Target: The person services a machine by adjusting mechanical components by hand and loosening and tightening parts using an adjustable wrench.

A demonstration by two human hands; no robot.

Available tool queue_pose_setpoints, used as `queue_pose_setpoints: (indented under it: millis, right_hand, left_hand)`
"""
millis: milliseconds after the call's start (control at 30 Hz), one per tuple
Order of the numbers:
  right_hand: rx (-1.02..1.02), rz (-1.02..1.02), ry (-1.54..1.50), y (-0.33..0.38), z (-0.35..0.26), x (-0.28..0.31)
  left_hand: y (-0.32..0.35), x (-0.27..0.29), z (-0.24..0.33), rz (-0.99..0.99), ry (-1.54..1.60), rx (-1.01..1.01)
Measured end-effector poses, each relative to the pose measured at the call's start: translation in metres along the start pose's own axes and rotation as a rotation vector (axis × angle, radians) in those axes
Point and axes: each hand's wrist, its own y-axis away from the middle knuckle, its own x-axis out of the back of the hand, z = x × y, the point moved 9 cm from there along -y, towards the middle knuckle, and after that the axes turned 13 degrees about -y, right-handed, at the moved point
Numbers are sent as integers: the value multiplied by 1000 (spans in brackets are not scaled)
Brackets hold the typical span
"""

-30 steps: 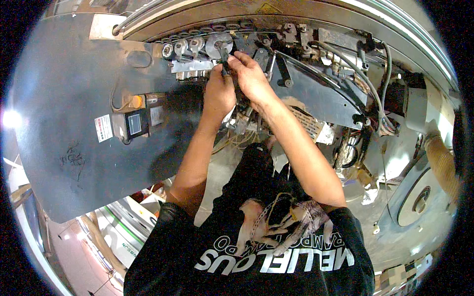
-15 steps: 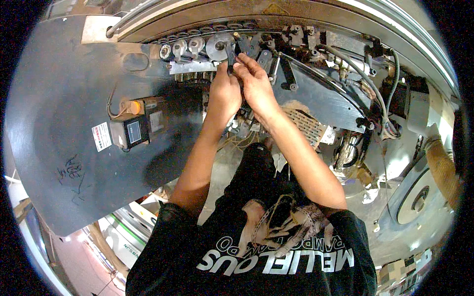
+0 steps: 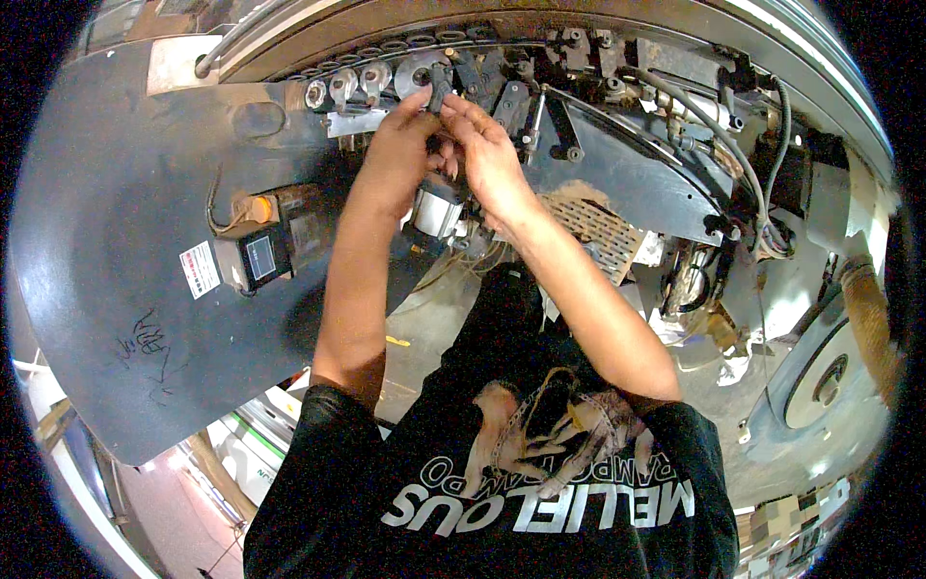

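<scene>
A dark metal lever (image 3: 439, 85) hangs in front of a round silver disc (image 3: 413, 73) on the machine. My left hand (image 3: 398, 145) is closed at the lever's left side, its fingertips pressed to the lower part. From the right, my right hand (image 3: 489, 159) pinches the same part with thumb and fingers. Between the palms some curled fingers show in shadow, and the lever's lower end is hidden by them. Just below the hands sits a silver block-shaped cylinder (image 3: 436, 214).
Several round rollers (image 3: 344, 87) line up left of the disc. A dark flat panel (image 3: 125, 232) carries a black box (image 3: 258, 256) with an orange knob. To the right are a perforated plate (image 3: 593, 232), hoses (image 3: 719, 150) and a large round wheel (image 3: 820, 386), near another person's gloved arm (image 3: 868, 318).
My left hand and forearm have shifted left and turned, uncovering the silver cylinder below. My right hand has moved slightly left. The view has also shifted a little.
</scene>
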Motion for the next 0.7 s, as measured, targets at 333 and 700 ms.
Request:
queue_pose_setpoints:
  millis: [333, 700]
  right_hand:
    - [119, -198, -123, -8, -17, -28]
    - [373, -31, 817, 9, -32, -12]
  left_hand:
    - [-2, 23, 36, -51, 218, -235]
    - [-63, 69, 39, 187, -147, -460]
